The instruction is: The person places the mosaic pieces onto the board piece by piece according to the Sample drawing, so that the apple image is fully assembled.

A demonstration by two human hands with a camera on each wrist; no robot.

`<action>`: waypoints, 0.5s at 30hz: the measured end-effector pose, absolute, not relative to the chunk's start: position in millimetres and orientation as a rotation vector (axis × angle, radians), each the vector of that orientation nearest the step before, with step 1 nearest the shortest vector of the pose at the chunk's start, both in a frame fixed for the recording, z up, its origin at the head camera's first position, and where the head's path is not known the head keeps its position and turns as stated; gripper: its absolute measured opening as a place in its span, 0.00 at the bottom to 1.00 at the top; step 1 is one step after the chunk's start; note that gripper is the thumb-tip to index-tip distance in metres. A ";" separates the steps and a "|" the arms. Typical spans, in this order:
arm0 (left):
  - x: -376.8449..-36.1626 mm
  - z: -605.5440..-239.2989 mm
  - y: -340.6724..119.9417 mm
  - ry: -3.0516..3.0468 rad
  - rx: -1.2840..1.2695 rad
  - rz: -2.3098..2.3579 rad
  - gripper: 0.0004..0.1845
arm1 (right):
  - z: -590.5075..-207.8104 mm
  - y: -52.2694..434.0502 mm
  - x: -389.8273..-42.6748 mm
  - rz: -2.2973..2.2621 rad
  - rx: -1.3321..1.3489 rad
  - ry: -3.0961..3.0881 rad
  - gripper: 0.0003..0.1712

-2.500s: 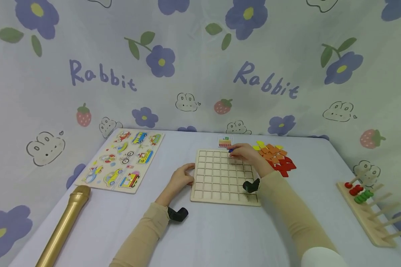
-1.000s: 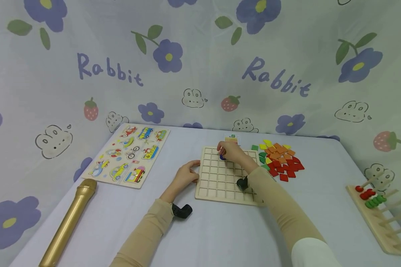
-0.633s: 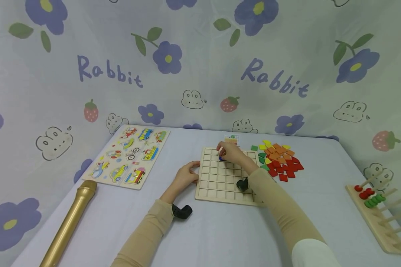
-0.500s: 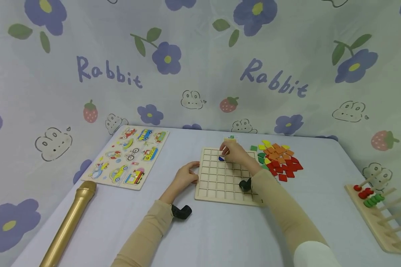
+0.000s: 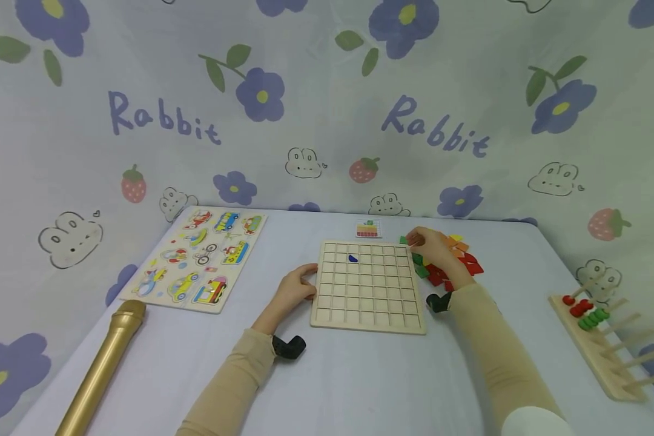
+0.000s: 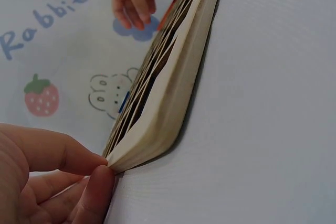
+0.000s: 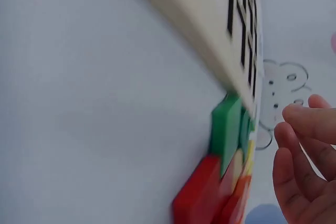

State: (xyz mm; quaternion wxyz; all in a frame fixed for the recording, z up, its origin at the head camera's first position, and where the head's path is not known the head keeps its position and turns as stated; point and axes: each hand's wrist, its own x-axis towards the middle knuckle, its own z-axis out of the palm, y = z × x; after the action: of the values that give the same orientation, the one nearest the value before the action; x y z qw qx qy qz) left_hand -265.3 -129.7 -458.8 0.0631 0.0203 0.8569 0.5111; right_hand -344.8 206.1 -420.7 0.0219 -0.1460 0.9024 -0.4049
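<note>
A square wooden grid board (image 5: 367, 287) lies on the table with one small blue piece (image 5: 353, 258) in an upper-left cell. My left hand (image 5: 297, 284) is at the board's left edge; in the left wrist view its thumb and index finger pinch the board's edge (image 6: 168, 98). My right hand (image 5: 430, 245) is over the pile of coloured tiles (image 5: 469, 264) beside the board's upper-right corner, hiding part of it. In the right wrist view its fingers (image 7: 302, 124) are loosely bent with nothing between them, near a green tile (image 7: 226, 127) and a red tile (image 7: 199, 192).
A small picture card (image 5: 368, 229) lies behind the board. To the left are a vehicle puzzle board (image 5: 196, 260) and a gold microphone (image 5: 100, 366). A wooden peg rack (image 5: 599, 351) with red and green beads stands at the right edge. A printed cloth hangs behind.
My right hand has let go of the blue piece, leaving it on the board, and moved right to the tile pile. My left hand stays at the board's edge. The head view has shifted slightly.
</note>
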 end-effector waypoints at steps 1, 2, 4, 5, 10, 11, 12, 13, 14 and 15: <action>-265.2 -458.2 -129.9 2.588 0.055 1.545 0.35 | -422.2 210.6 -344.7 -1.249 -0.431 2.800 0.15; -265.0 -458.1 -130.2 2.588 0.053 1.546 0.35 | -423.3 214.2 -344.4 -1.249 -0.404 2.797 0.16; -264.7 -457.8 -130.5 2.586 0.046 1.547 0.35 | -426.4 219.9 -344.3 -1.209 -0.367 2.810 0.16; -264.5 -457.8 -130.7 2.585 0.044 1.545 0.35 | -427.9 222.1 -344.6 -1.171 -0.352 2.825 0.17; -263.8 -458.4 -130.5 2.575 0.038 1.549 0.35 | -432.2 227.8 -344.8 -0.873 -0.347 2.943 0.19; -264.0 -458.6 -130.4 2.572 0.034 1.550 0.35 | -432.6 228.3 -344.6 -0.828 -0.347 2.955 0.19; -264.2 -458.8 -130.4 2.570 0.031 1.552 0.35 | -432.5 228.7 -344.5 -0.796 -0.341 2.962 0.19; -264.5 -459.1 -130.2 2.571 0.031 1.551 0.35 | -432.6 229.0 -344.5 -0.781 -0.327 2.963 0.19; -264.7 -459.1 -130.1 2.572 0.029 1.551 0.35 | -432.7 229.2 -344.6 -0.780 -0.311 2.956 0.18; -264.9 -459.0 -129.9 2.575 0.031 1.548 0.35 | -432.2 229.5 -344.5 -0.784 -0.306 2.952 0.17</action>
State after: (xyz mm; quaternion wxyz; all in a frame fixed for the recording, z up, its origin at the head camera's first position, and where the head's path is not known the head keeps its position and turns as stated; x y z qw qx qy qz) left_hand -264.9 -129.9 -459.0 0.0683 0.0101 0.8550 0.5141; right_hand -344.5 229.5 -432.2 0.0359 -0.0997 0.9610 -0.2553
